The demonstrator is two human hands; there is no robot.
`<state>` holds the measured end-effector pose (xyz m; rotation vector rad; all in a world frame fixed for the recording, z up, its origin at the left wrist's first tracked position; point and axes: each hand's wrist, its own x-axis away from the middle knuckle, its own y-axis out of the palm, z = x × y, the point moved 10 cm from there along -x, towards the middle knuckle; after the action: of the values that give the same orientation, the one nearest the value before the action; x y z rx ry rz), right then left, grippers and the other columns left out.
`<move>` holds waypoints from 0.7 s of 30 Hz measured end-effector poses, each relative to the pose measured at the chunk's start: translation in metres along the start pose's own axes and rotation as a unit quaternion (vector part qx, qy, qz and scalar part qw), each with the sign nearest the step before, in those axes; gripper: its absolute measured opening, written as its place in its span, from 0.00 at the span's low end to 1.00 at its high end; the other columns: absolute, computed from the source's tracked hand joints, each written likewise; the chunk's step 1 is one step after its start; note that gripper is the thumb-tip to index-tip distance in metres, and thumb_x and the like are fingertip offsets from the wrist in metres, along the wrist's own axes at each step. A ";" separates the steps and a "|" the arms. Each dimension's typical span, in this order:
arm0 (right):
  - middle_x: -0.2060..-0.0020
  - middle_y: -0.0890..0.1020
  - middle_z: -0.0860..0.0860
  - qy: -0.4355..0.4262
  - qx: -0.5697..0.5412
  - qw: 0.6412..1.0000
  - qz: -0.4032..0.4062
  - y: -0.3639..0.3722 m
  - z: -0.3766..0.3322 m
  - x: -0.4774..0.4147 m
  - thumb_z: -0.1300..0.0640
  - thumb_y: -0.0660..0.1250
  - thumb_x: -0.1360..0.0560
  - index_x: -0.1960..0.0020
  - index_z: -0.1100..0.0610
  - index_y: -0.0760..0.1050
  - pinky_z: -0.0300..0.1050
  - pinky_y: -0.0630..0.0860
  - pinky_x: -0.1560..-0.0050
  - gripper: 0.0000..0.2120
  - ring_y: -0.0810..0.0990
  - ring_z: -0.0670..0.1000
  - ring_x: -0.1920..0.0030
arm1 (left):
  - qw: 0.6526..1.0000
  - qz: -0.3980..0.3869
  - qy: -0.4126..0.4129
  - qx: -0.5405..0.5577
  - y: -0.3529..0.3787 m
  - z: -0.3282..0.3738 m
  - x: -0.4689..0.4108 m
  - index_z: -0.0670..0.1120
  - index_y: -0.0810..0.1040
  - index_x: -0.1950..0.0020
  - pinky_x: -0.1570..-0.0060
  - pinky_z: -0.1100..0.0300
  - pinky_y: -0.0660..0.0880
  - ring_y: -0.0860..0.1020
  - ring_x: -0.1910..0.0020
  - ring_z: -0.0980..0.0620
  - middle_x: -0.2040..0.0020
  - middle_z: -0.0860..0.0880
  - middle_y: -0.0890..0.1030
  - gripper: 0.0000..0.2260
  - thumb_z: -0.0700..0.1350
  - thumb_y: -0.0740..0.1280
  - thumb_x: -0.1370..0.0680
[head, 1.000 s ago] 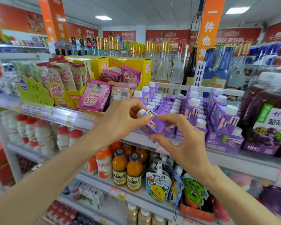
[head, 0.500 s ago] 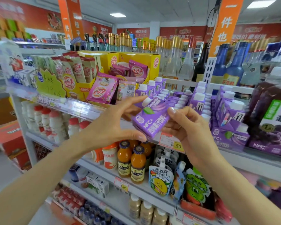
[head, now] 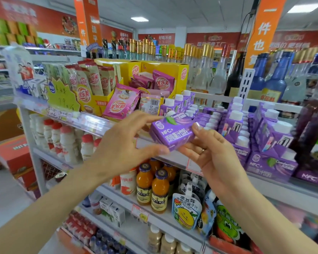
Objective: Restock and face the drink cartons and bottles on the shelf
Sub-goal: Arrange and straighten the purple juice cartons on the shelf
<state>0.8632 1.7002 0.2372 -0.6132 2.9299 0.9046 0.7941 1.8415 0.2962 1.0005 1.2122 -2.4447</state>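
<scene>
A purple NFC+ juice carton (head: pixel 173 132) lies tilted on its side in front of the shelf edge (head: pixel 173 158), its white cap pointing away from me. My left hand (head: pixel 125 143) grips its left end, thumb underneath, fingers over the top. My right hand (head: pixel 213 153) holds its right end from below, one fingertip on the upper edge. Behind it, rows of matching purple cartons (head: pixel 233 123) with white caps stand upright on the same shelf.
Pink and yellow milk-tea packets (head: pixel 121 105) fill the shelf to the left. Dark grape juice bottles (head: pixel 314 136) stand at the right. Orange juice bottles (head: pixel 160 191) and drink pouches (head: pixel 186 211) sit one shelf down. Glass bottles (head: pixel 204 70) line the top.
The carton has been pulled off the shelf row and turned from upright onto its side, printed face toward me. Both hands came slightly nearer with it; the view shifted left.
</scene>
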 end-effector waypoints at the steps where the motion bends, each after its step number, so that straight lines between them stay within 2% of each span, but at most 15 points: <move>1: 0.65 0.83 0.56 -0.008 -0.006 1.000 0.008 0.000 -0.001 0.000 0.58 0.70 0.33 0.62 0.60 0.70 0.43 0.82 0.62 0.09 0.84 0.52 0.63 | 0.999 0.025 -0.003 -0.039 0.002 0.002 0.001 0.58 0.69 0.39 0.52 0.76 0.68 0.72 0.48 0.66 0.47 0.62 0.72 0.32 0.74 0.61 0.36; 4: 0.66 0.83 0.56 -0.022 -0.022 0.999 0.025 0.001 -0.001 -0.001 0.58 0.70 0.34 0.61 0.60 0.71 0.41 0.81 0.65 0.09 0.84 0.52 0.64 | 0.988 0.112 0.009 -0.102 0.004 0.009 0.004 0.50 0.67 0.39 0.52 0.72 0.67 0.70 0.49 0.61 0.47 0.58 0.68 0.33 0.69 0.64 0.36; 7: 0.63 0.84 0.58 -0.029 -0.012 0.999 0.019 0.006 -0.001 -0.001 0.58 0.70 0.34 0.56 0.61 0.72 0.41 0.81 0.64 0.11 0.84 0.53 0.62 | 0.977 0.182 0.040 -0.101 -0.005 0.009 0.002 0.45 0.70 0.41 0.51 0.62 0.71 0.73 0.51 0.55 0.48 0.55 0.72 0.28 0.63 0.66 0.32; 9: 0.62 0.84 0.58 -0.047 0.014 0.999 0.019 0.008 -0.007 -0.002 0.57 0.70 0.35 0.52 0.62 0.72 0.42 0.81 0.62 0.15 0.85 0.53 0.61 | 0.976 0.190 0.059 -0.085 -0.009 0.007 -0.002 0.44 0.73 0.40 0.48 0.59 0.71 0.75 0.51 0.55 0.48 0.54 0.75 0.28 0.61 0.67 0.31; 12: 0.59 0.85 0.58 -0.068 0.041 0.996 0.027 0.008 -0.013 -0.002 0.56 0.71 0.37 0.45 0.61 0.70 0.44 0.81 0.59 0.23 0.85 0.54 0.60 | 0.982 0.158 0.088 -0.056 -0.012 -0.002 -0.011 0.45 0.73 0.35 0.47 0.56 0.74 0.77 0.48 0.55 0.46 0.53 0.78 0.29 0.60 0.68 0.31; 16: 0.56 0.84 0.57 -0.074 0.061 0.995 0.021 0.008 -0.014 -0.005 0.61 0.74 0.37 0.40 0.59 0.72 0.48 0.82 0.55 0.26 0.84 0.54 0.56 | 0.985 0.092 0.142 -0.027 -0.011 -0.010 -0.024 0.47 0.69 0.32 0.45 0.63 0.73 0.76 0.44 0.56 0.42 0.54 0.76 0.30 0.57 0.69 0.30; 18: 0.54 0.82 0.60 -0.064 0.081 0.995 0.003 0.008 -0.011 -0.008 0.66 0.76 0.37 0.36 0.58 0.71 0.49 0.82 0.54 0.31 0.84 0.56 0.53 | 0.985 0.043 0.165 -0.010 -0.006 -0.010 -0.028 0.48 0.67 0.30 0.42 0.63 0.72 0.74 0.41 0.57 0.40 0.56 0.75 0.30 0.56 0.69 0.30; 20: 0.48 0.79 0.63 -0.059 0.128 0.990 -0.009 0.007 -0.008 -0.010 0.64 0.72 0.37 0.34 0.57 0.71 0.50 0.81 0.52 0.32 0.83 0.56 0.48 | 0.985 -0.012 0.174 0.002 0.001 -0.011 -0.028 0.50 0.66 0.29 0.40 0.60 0.70 0.72 0.38 0.58 0.37 0.58 0.73 0.29 0.55 0.68 0.29; 21: 0.46 0.80 0.61 -0.066 0.171 0.983 -0.009 0.005 -0.009 -0.010 0.63 0.72 0.37 0.34 0.56 0.72 0.51 0.81 0.50 0.31 0.83 0.56 0.47 | 0.984 -0.036 0.172 0.012 0.004 -0.012 -0.028 0.51 0.66 0.29 0.39 0.60 0.69 0.70 0.36 0.59 0.36 0.59 0.72 0.29 0.55 0.67 0.28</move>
<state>0.8711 1.7028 0.2486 -0.5325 2.8541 0.4052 0.8224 1.8456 0.3073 1.4562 1.3438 -2.4115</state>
